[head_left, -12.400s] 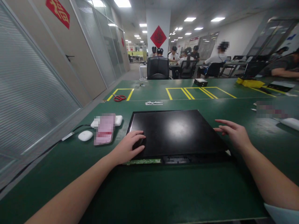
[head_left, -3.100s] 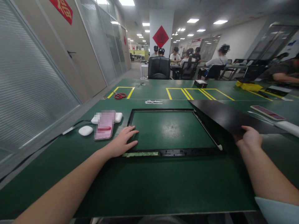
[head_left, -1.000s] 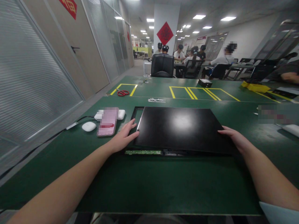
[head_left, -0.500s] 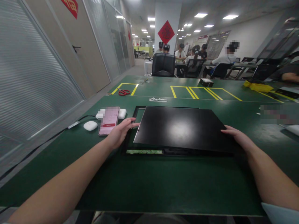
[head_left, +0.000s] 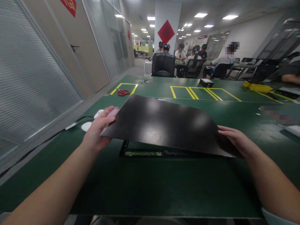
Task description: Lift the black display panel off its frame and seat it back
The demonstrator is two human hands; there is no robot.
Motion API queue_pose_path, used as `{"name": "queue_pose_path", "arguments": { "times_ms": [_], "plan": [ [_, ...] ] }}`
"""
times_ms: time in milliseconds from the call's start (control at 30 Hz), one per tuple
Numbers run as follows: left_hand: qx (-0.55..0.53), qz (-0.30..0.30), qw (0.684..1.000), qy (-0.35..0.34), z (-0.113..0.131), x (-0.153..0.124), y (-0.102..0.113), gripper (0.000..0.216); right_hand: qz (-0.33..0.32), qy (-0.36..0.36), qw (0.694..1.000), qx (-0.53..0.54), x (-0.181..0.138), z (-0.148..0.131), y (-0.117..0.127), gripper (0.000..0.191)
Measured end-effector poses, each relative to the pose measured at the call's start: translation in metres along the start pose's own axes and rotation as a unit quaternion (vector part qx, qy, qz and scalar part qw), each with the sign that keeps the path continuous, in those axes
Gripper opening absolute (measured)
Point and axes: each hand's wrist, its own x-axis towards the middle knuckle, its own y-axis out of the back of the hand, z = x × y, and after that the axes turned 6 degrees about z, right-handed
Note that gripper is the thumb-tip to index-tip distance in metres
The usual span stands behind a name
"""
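Black panel [head_left: 164,125]: pinched between left hand [head_left: 97,131] fingers and right hand [head_left: 234,142] fingers, above frame [head_left: 145,153].
Risk: thin sheet may flex, slipping onto table [head_left: 152,187].

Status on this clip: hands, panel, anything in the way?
Left hand and right hand grip black panel edges. Panel raised above frame. Nothing in the way.

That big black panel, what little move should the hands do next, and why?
Probably lower the left side gently. The left hand holds the black panel up off the frame, while the right hand keeps its other edge low. It hangs tilted above the frame on the green table, so levelling comes first.
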Motion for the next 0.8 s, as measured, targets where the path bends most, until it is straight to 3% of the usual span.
{"name": "queue_pose_path", "arguments": {
  "times_ms": [167, 433, 600, 800],
  "plan": [
    [0.013, 0.024, 1.0, -0.012, 0.002, -0.005, -0.004, 0.059, 0.026, 0.059, 0.995, 0.075, -0.005, 0.003, -0.009, 0.054],
    [-0.008, 0.06, 0.998, -0.023, 0.001, -0.001, -0.004, 0.056, -0.068, 0.071, 0.987, 0.129, -0.006, 0.003, -0.018, 0.043],
    [-0.004, 0.011, 1.0, -0.026, -0.013, 0.003, -0.001, 0.056, -0.049, 0.093, 0.988, 0.109, -0.001, 0.008, -0.019, 0.048],
    [0.02, 0.041, 0.998, 0.032, -0.028, 0.006, -0.003, 0.057, -0.022, 0.111, 0.988, 0.105, 0.002, 0.009, -0.015, 0.048]
  ]
}}
